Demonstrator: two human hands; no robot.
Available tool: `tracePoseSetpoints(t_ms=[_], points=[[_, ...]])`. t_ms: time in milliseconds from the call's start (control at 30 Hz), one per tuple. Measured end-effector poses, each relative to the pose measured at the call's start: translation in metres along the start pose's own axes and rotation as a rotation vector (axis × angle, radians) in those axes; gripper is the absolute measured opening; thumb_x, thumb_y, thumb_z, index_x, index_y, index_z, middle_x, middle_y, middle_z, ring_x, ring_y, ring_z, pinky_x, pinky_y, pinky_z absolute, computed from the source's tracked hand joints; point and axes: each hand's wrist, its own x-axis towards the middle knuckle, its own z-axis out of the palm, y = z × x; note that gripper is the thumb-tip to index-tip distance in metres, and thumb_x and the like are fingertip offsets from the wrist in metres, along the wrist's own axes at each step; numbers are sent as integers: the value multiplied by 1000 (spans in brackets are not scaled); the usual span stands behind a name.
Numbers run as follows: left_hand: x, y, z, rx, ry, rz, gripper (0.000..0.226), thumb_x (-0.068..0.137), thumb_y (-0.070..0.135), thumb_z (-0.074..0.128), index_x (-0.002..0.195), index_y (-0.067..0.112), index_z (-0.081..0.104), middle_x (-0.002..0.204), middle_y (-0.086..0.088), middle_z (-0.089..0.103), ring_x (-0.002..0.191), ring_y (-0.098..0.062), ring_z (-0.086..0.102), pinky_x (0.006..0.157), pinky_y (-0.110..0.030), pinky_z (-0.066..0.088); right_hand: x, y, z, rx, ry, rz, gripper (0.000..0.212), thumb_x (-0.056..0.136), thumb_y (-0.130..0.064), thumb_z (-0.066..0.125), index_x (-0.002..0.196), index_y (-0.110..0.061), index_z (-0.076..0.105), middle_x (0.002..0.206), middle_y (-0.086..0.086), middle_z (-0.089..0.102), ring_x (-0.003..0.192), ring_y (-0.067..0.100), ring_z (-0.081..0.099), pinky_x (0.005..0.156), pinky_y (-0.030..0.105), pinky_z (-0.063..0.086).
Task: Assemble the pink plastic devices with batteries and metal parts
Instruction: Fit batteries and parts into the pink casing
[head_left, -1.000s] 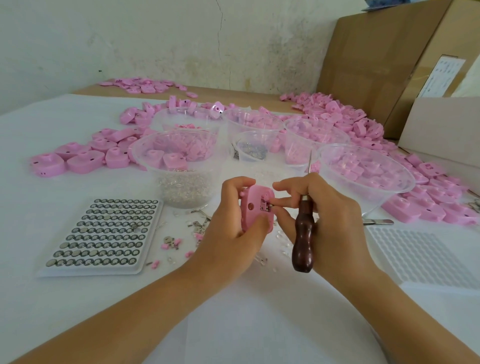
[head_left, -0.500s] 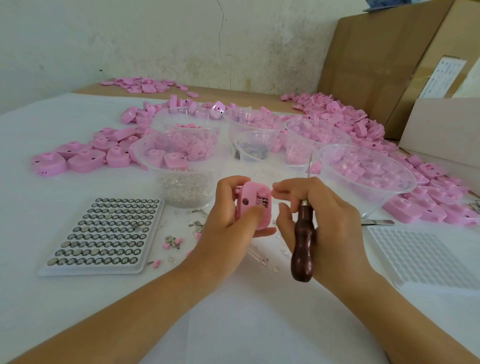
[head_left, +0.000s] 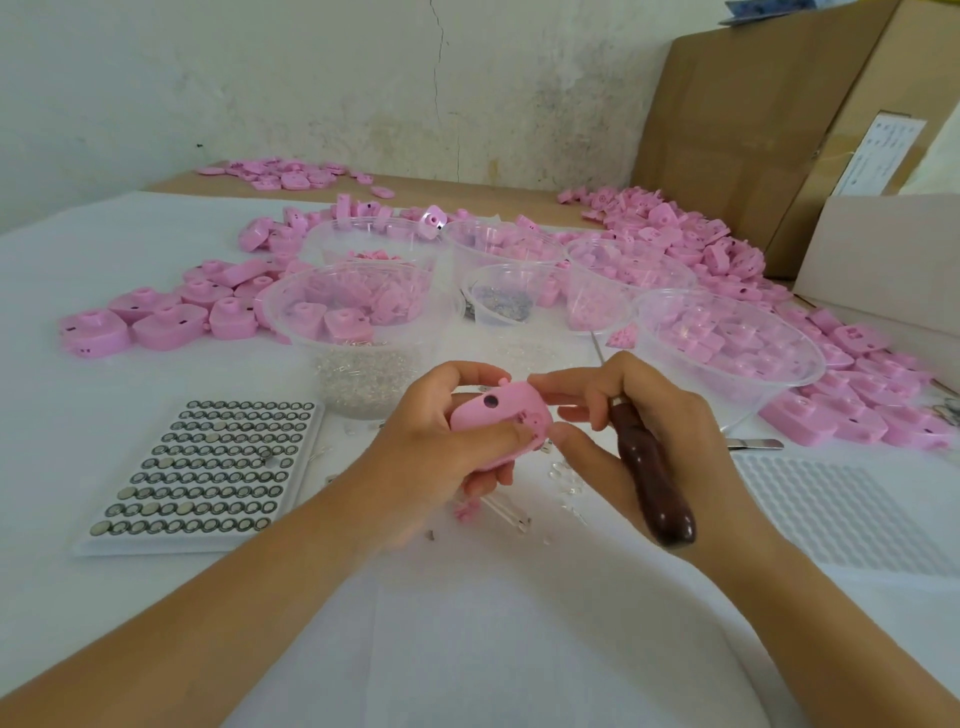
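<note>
Working at a white-covered table (head_left: 467, 649) below a cracked plaster wall (head_left: 311, 78), with cardboard boxes (head_left: 753, 130) standing to the right. Gripping one pink device (head_left: 498, 426) in the left hand (head_left: 431, 457), fingers and thumb curled round the shell, just above the table near its front middle. Pinching the right end of that shell between thumb and forefinger of the right hand (head_left: 649, 431), while clamping a wooden-handled tool (head_left: 652, 478) under the other curled fingers, handle down, metal shaft pointing up and away.

Judging this unit as mid-assembly, probably getting a small fitting seated at the pinched end; not managing to tell about any battery inside. Judging the job overall as far from finished, going by the stock lying around.

Counting:
- one device in the hands and one tool
- one battery tray (head_left: 208, 462), nearly full of button cells, at the left
- one emptied white tray (head_left: 841, 514) at the right
- six clear plastic bowls, five holding pink pieces and a small bowl (head_left: 501, 296) holding grey metal parts
- three spreads of pink shells, namely a left heap (head_left: 156, 317), a right heap (head_left: 857, 374) and a far heap (head_left: 280, 174), each too many for counting
</note>
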Motion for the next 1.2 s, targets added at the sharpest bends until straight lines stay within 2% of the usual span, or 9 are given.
tracePoseSetpoints(t_ms=[200, 300, 433, 633, 767, 933, 1067, 1167, 1200], points=[[-2, 0, -2, 143, -114, -43, 27, 66, 22, 70, 89, 22, 56, 55, -7, 56, 43, -17, 40, 39, -22, 35, 2, 2, -2, -94, -65, -112, 26, 79, -17, 70, 77, -20, 44, 100, -19, 64, 95, -2, 64, 73, 18, 54], [-2, -1, -1, 108, -127, -63, 5, 75, 26, 58, 72, 30, 59, 57, -9, 58, 44, -19, 43, 39, -23, 35, 1, 1, -5, -209, -74, -149, 22, 77, -16, 71, 75, -9, 51, 85, -6, 67, 76, 18, 67, 60, 32, 53], [-2, -4, 1, 140, -90, -58, 35, 97, 24, 46, 65, 30, 59, 53, -6, 56, 45, -21, 40, 37, -21, 33, -1, 1, -6, -327, -108, -182, 17, 76, -13, 70, 73, -5, 55, 73, 6, 65, 65, 27, 63, 53, 39, 50], [-4, -7, 3, 223, -25, -71, 37, 95, 22, 46, 62, 32, 60, 48, -2, 53, 40, -13, 44, 35, -15, 29, -1, -1, -4, -398, -100, -187, 11, 69, -6, 71, 70, -6, 60, 66, 8, 63, 57, 27, 59, 49, 36, 49], [-4, -6, 3, 180, -23, -83, 31, 94, 27, 49, 67, 32, 62, 52, -3, 55, 43, -14, 44, 36, -17, 31, 0, 0, -4, -268, -107, -66, 18, 70, -2, 75, 78, -10, 61, 78, 3, 66, 68, 19, 61, 62, 33, 50], [-3, -3, 3, 143, -7, -106, 30, 94, 25, 47, 70, 26, 64, 54, -9, 56, 46, -20, 43, 38, -20, 34, -2, 1, 1, -55, -36, 46, 17, 75, -6, 70, 78, -14, 56, 86, -18, 62, 81, 4, 61, 73, 10, 46], [-3, -1, 5, 120, 17, -139, 37, 93, 27, 45, 61, 33, 62, 49, -9, 53, 42, -19, 40, 37, -17, 32, -1, -2, 4, 82, -62, 45, 27, 76, -8, 68, 80, -28, 51, 92, -11, 64, 90, 8, 62, 78, 18, 48], [-5, 9, 6, 53, -4, -157, 19, 86, 37, 56, 75, 22, 61, 46, -11, 51, 37, -19, 35, 34, -13, 27, 4, -5, 5, 443, -102, 331, 23, 61, -27, 74, 71, -31, 53, 99, -11, 65, 99, 14, 62, 78, 29, 55], [-6, 13, 5, 33, -19, -156, 25, 77, 42, 61, 81, 17, 60, 47, -10, 50, 37, -17, 36, 33, -12, 26, 6, -6, 4, 564, -98, 431, 21, 56, -28, 72, 68, -27, 55, 96, -8, 67, 95, 15, 63, 74, 30, 56]])
